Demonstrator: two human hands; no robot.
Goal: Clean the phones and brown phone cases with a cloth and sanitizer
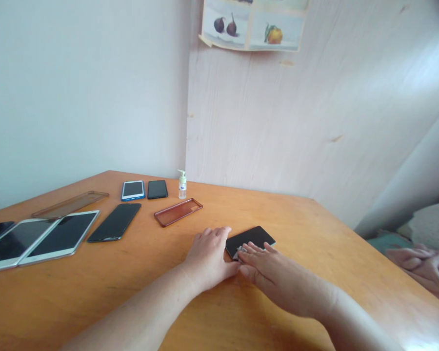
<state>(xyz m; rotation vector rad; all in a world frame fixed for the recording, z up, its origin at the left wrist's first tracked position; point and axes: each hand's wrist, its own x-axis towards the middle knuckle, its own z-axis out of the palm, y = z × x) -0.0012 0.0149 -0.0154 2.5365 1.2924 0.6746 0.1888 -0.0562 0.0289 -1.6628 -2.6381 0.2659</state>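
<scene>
A black-screened smartphone (254, 236) lies face up on the wooden table in front of me. My left hand (212, 253) grips its left end, with the thumb at the near corner and the fingers curled at the far side. Over the phone's near left part, my right hand (267, 265) presses a crumpled white tissue (240, 250) against the screen with its fingertips. Most of the tissue is hidden under those fingers. Beyond my left hand rests a reddish see-through phone case (178, 212), and behind it stands a small pump bottle (182, 185) with a pale green top.
On the wooden table (292, 214), a black phone (116, 223), a blue-edged phone (133, 190) and a small dark phone (157, 189) lie to the left. Farther left are white-framed tablets (60, 239) and a brownish clear case (71, 204). Cloth (420, 265) lies beyond the right edge.
</scene>
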